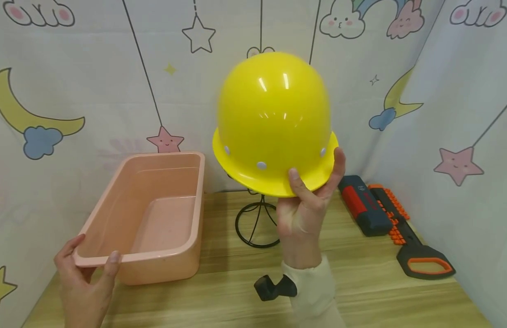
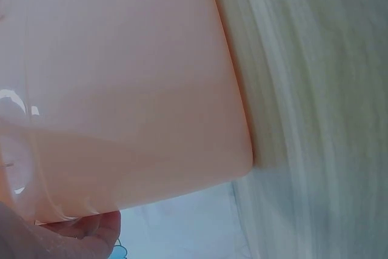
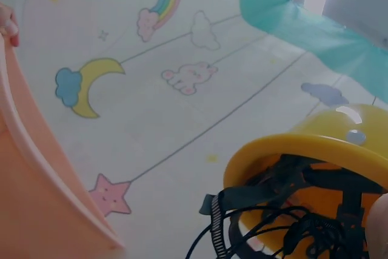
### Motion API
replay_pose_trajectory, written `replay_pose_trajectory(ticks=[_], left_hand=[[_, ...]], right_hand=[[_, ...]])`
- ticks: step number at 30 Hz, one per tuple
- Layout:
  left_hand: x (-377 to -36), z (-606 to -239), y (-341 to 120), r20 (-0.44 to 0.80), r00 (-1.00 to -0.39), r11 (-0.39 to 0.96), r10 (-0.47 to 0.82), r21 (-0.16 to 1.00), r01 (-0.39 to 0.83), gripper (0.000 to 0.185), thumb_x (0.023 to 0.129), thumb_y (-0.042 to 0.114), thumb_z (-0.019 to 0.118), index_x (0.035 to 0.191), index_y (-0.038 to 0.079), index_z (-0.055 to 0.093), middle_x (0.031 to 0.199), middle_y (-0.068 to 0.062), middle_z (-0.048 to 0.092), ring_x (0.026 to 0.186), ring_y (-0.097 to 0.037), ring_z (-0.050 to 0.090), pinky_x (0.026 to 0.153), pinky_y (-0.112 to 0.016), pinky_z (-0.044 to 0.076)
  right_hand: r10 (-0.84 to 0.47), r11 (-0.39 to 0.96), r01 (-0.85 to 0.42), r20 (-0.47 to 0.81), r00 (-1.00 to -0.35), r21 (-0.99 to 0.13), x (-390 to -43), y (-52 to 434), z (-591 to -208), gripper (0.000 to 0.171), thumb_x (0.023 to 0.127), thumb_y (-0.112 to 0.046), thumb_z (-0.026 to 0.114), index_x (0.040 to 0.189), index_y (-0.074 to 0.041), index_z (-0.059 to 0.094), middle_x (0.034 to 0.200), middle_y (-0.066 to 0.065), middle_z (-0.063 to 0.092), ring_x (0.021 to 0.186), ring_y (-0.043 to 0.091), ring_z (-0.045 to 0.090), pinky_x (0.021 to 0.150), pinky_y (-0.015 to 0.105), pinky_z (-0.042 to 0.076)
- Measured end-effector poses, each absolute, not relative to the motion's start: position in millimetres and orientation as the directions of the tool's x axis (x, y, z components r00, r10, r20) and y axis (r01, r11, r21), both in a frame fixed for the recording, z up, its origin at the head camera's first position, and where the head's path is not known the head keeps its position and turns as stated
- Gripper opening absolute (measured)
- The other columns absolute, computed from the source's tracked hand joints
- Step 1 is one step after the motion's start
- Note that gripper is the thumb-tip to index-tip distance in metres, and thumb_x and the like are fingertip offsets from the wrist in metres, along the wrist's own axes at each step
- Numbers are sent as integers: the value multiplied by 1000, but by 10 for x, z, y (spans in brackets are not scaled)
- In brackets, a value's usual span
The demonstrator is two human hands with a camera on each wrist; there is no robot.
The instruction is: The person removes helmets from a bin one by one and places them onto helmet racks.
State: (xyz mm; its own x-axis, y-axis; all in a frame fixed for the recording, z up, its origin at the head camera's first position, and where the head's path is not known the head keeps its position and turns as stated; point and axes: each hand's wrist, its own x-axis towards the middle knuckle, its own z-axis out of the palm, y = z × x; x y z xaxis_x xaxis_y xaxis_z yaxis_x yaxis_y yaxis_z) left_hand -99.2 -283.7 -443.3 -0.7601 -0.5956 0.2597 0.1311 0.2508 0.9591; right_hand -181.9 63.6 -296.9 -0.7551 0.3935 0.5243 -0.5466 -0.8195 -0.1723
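A yellow hard hat [image 1: 274, 118] is up in front of the back wall, brim toward me. My right hand [image 1: 304, 218] grips its brim from below at the right, thumb on the outer side and fingers partly hidden under it. Inside the hat, the right wrist view shows dark straps [image 3: 267, 192] and thin black loops. On the left, my left hand [image 1: 85, 282] holds the near left corner of a peach plastic bin [image 1: 155, 256], thumb over the rim. The bin's outer wall [image 2: 139, 89] fills much of the left wrist view. Nothing shows inside the bin.
Behind the hard hat stands a black wire stand [image 1: 257, 246], its upper part hidden. At the right lie a dark blue and red case [image 1: 366, 207] and a black and orange handled tool [image 1: 423, 262]. A patterned white curtain [image 1: 114, 68] borders the wooden table [image 1: 220, 296].
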Motion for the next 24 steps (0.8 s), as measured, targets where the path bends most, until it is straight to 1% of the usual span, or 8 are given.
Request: replay_pose_trajectory(ticks=[10, 14, 20, 24], left_hand=[[-973, -4436, -2852, 256, -764, 304, -592, 949, 83, 82, 95, 8, 77, 161, 31, 35, 156, -5, 49, 122, -5, 62, 89, 0, 49], [-977, -4436, -2858, 245, -762, 302, -599, 951, 67, 82, 95, 9, 78, 161, 32, 35, 157, -6, 47, 124, -6, 61, 88, 0, 49], [-967, -4447, -2848, 255, -755, 269, -604, 957, 108, 82, 93, 5, 78, 160, 29, 38, 153, -5, 50, 119, -7, 63, 87, -1, 51], [-969, -4440, -2844, 260, -755, 259, -602, 958, 123, 82, 93, 3, 78, 160, 28, 39, 150, -2, 51, 118, -7, 63, 87, -1, 51]], right_hand=[[439, -807, -559, 439, -784, -190, -1832, 513, -3202, 72, 94, 31, 43, 134, -27, 58, 145, 7, 52, 131, 29, 53, 111, 43, 59], [455, -800, -560, 390, -800, -215, -1845, 465, -3304, 71, 93, 30, 45, 133, -27, 59, 145, 6, 52, 131, 29, 53, 111, 44, 60], [463, -788, -565, 370, -806, -244, -1858, 382, -3430, 73, 92, 31, 45, 132, -28, 59, 146, 7, 49, 132, 29, 52, 110, 41, 60], [470, -768, -578, 371, -801, -275, -1847, 355, -3454, 70, 92, 30, 49, 131, -27, 59, 147, 7, 49, 133, 28, 52, 110, 40, 59]])
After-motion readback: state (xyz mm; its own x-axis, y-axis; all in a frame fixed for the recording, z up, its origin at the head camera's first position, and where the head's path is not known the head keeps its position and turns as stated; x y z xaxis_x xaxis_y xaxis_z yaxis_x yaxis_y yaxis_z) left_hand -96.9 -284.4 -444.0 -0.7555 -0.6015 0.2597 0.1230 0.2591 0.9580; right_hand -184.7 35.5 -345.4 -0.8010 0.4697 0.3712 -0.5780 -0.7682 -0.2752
